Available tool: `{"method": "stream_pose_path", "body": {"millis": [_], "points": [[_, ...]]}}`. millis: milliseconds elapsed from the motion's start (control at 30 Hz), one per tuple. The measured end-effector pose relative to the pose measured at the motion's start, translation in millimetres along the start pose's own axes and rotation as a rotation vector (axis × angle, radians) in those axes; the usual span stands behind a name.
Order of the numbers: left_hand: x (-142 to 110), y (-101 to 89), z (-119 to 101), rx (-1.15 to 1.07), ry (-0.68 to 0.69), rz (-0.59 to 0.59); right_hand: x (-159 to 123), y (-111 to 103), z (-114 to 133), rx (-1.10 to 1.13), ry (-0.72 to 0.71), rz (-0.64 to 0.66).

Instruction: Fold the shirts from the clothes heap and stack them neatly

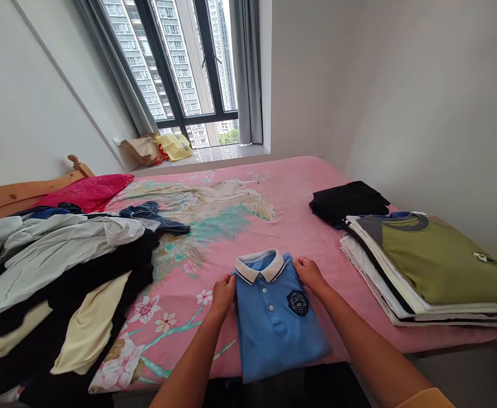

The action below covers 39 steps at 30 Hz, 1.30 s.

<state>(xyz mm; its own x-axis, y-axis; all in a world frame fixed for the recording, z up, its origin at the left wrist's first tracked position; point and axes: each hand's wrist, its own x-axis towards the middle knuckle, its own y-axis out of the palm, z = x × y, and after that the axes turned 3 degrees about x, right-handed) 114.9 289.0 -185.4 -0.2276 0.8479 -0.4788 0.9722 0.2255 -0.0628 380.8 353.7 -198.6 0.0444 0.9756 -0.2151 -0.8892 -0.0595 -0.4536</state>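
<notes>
A folded blue polo shirt (265,334) with a white collar and a dark badge lies at the front edge of the bed, its collar pointing away from me. Its lower end reaches over the edge. My left hand (223,292) pinches the shirt's left shoulder, fingers closed on the cloth. At the opposite shoulder, my right hand (310,273) grips the fabric between thumb and fingers. The fingertips are partly hidden behind the cloth.
On the right stands a stack of folded clothes (439,260), an olive shirt on top, beside folded black garments (345,201). Loose clothes (73,249) are heaped on the left. A red pillow (90,190) rests by the headboard on the pink bedsheet (291,192). Bags (174,146) sit near the window.
</notes>
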Motion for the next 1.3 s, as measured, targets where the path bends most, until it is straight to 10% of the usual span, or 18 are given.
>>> {"method": "stream_pose_path", "body": {"millis": [833,1300], "points": [[13.5,-6.5,-8.2,-0.081,-0.038,-0.039,5.7,9.5,12.1,0.247,0.116,0.095],[-13.1,-23.7,-0.4,0.058,-0.180,0.214,-27.6,-8.6,16.1,0.332,0.291,0.280]]}}
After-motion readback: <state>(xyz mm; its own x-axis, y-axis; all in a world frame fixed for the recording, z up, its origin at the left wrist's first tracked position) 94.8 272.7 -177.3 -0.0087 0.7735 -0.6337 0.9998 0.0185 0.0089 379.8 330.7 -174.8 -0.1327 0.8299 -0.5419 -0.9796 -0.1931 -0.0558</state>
